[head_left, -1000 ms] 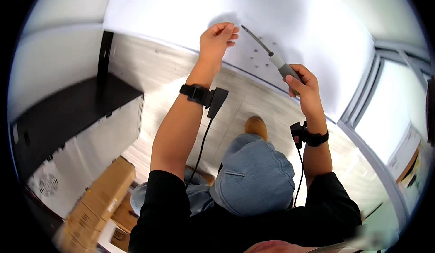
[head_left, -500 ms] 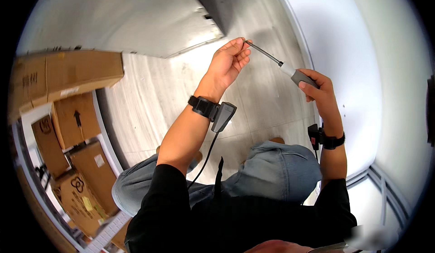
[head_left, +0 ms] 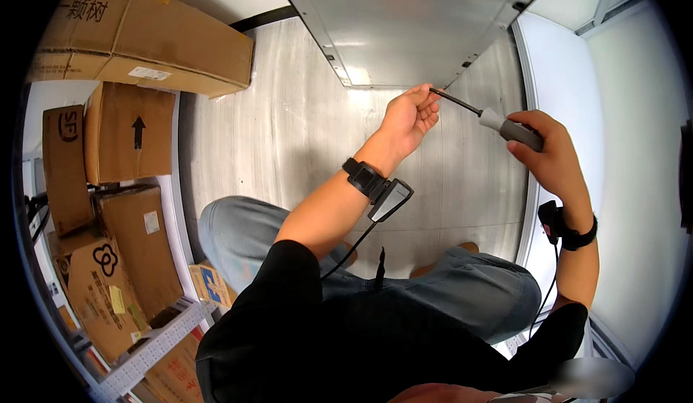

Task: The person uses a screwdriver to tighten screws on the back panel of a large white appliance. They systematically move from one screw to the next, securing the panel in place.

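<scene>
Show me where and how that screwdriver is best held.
Probably by the thick grey handle of the screwdriver, coming from the right with fingers wrapped around it. The handle is wider than the slim dark shaft and points right, where the right hand already grips it. The shaft points left, its tip by the left hand.

Screwdriver [head_left: 491, 118]: I see it slanting, upper half of the frame, right of centre
Shaft [head_left: 458, 102]: slim, dark
Collar [head_left: 493, 120]: pale grey
Handle [head_left: 522, 134]: darker grey, gripped in the right hand [head_left: 554, 150]
Tip [head_left: 433, 90]: upper left end, at the left hand's [head_left: 408, 120] fingertips
</scene>
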### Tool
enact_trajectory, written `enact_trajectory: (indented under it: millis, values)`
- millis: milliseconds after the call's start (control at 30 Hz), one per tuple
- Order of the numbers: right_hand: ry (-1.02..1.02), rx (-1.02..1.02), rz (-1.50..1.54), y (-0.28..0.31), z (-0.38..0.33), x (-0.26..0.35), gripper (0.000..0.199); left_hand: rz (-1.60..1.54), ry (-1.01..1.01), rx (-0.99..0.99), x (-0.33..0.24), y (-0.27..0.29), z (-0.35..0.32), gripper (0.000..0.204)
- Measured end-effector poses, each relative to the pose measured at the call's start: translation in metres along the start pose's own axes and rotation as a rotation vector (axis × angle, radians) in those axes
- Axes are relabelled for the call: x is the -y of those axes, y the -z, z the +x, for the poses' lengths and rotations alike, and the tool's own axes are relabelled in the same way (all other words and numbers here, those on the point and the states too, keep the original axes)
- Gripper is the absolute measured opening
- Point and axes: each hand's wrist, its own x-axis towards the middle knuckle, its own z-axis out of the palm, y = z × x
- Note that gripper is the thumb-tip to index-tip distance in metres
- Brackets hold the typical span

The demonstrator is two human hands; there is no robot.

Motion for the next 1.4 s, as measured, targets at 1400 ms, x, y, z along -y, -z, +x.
enact_trajectory:
  millis: [1400]
  values:
    - [-0.342, -0.349, 1.038, -0.246, 0.062, 0.204, 0.034, 0.371, -0.139, -0.003, -0.217, 0.044, -0.033, 0.017]
